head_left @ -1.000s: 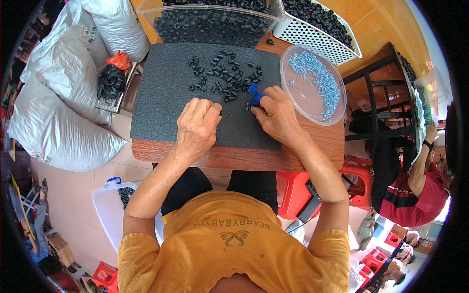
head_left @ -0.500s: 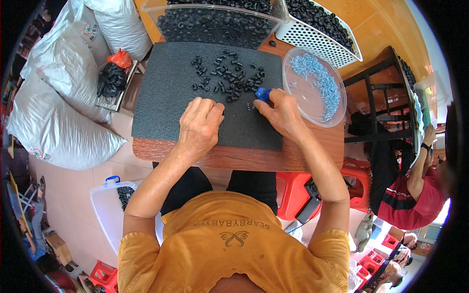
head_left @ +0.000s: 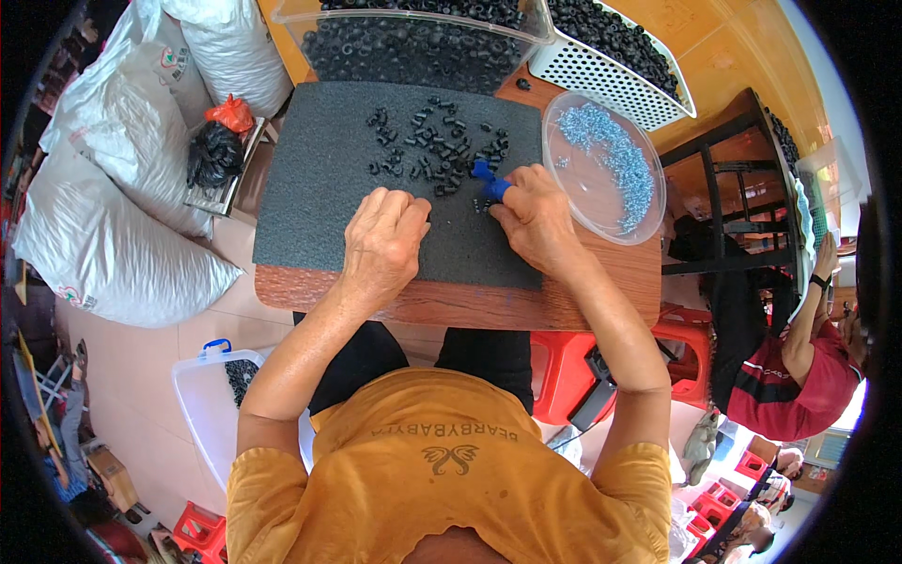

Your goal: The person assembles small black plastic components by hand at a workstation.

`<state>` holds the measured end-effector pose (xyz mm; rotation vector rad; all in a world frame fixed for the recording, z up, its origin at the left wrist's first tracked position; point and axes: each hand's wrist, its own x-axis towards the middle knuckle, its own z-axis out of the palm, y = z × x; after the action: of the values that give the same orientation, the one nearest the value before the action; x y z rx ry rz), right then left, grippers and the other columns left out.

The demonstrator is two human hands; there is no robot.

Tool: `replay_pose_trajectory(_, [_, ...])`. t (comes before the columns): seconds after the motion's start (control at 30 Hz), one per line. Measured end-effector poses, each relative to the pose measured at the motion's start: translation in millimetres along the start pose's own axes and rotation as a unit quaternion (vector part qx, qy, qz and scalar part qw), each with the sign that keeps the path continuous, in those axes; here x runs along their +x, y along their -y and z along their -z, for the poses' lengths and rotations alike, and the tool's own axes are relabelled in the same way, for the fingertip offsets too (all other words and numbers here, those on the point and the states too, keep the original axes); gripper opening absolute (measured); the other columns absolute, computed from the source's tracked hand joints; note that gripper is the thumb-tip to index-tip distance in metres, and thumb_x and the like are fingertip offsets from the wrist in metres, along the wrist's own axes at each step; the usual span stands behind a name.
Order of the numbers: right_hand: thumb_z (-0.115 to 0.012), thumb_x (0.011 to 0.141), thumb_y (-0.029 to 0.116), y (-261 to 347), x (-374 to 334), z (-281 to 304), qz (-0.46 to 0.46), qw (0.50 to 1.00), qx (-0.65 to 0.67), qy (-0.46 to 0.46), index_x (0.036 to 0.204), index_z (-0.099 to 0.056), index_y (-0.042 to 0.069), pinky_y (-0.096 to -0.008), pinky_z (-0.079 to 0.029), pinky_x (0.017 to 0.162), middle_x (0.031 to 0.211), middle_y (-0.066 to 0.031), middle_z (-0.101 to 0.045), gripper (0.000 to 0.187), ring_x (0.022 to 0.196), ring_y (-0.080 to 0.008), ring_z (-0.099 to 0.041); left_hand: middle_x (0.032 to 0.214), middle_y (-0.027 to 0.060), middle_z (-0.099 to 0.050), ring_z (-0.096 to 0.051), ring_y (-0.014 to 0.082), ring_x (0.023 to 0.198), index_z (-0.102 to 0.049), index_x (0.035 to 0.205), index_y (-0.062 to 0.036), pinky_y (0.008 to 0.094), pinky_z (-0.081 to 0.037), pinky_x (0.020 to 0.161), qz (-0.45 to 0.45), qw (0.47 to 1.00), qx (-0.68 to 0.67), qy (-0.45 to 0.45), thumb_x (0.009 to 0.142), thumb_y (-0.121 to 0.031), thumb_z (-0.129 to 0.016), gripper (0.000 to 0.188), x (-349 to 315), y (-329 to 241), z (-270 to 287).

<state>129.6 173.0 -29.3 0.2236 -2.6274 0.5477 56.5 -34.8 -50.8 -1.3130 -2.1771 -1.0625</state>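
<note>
My right hand [head_left: 539,218] grips a small blue plastic tool [head_left: 492,184] at the right side of a dark grey foam mat [head_left: 310,188]. The tool's far end touches the near edge of a loose spread of small black cylindrical parts [head_left: 442,155]. A few tiny light pieces lie on the mat just left of the tool. My left hand [head_left: 383,237] is closed over the mat's near part, thumb and fingers pinched together; what they hold, if anything, is hidden. Right of my right hand stands a round clear plastic dish [head_left: 583,188] with many tiny light-blue pieces.
A clear bin [head_left: 413,56] and a white perforated basket [head_left: 601,80], both full of black parts, stand behind the mat. Large white sacks [head_left: 132,226] are at the left. A white tub [head_left: 202,395] and red stools [head_left: 564,371] are below the table. Another person [head_left: 799,376] works at right.
My right hand has turned and shifted slightly left, and the blue tool now points more away from me, toward the black parts. My left hand has stayed in place.
</note>
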Motion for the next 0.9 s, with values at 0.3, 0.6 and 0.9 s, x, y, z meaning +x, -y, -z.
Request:
replay_pose_trajectory(0.3, [-0.068, 0.066, 0.003, -2, 4, 6, 0.009, 0.998, -0.008, 0.064, 0.064, -0.051, 0.000, -0.0421, -0.043, 0.064, 0.075, -0.0144, -0.051, 0.017, 0.077, -0.0333, -0.050, 0.075, 0.0075, -0.055, -0.054, 0.0204, 0.069, -0.062, 0.086, 0.0005, 0.0290, -0.044, 0.062, 0.112, 0.985, -0.127, -0.013, 0.067, 0.000, -0.069, 0.019, -1, 4, 8])
replay_pose_trajectory(0.6, [-0.069, 0.067, 0.008, -2, 3, 1, 0.005, 0.999, -0.015, 0.039, 0.063, -0.050, 0.000, -0.0439, -0.043, 0.064, 0.071, -0.0147, -0.052, 0.021, 0.076, -0.0344, -0.050, 0.082, 0.0052, -0.062, -0.056, 0.0118, 0.071, -0.064, 0.095, 0.0022, 0.0242, -0.046, 0.065, 0.357, 0.786, -0.504, -0.021, 0.079, -0.004, -0.067, 0.018, -10, -17, 20])
replay_pose_trajectory(0.9, [-0.071, 0.070, 0.008, 55, -11, 25, -0.191, 0.945, 0.265, 0.032, 0.076, -0.059, -0.002, -0.0334, -0.043, 0.059, 0.074, -0.0128, -0.055, 0.017, 0.065, -0.0235, -0.055, 0.089, 0.0115, -0.063, -0.059, 0.0159, 0.073, -0.062, 0.100, 0.0046, 0.0265, -0.048, 0.063, 0.424, 0.585, -0.692, 0.000, 0.084, -0.003, -0.061, 0.018, -15, -28, 23])
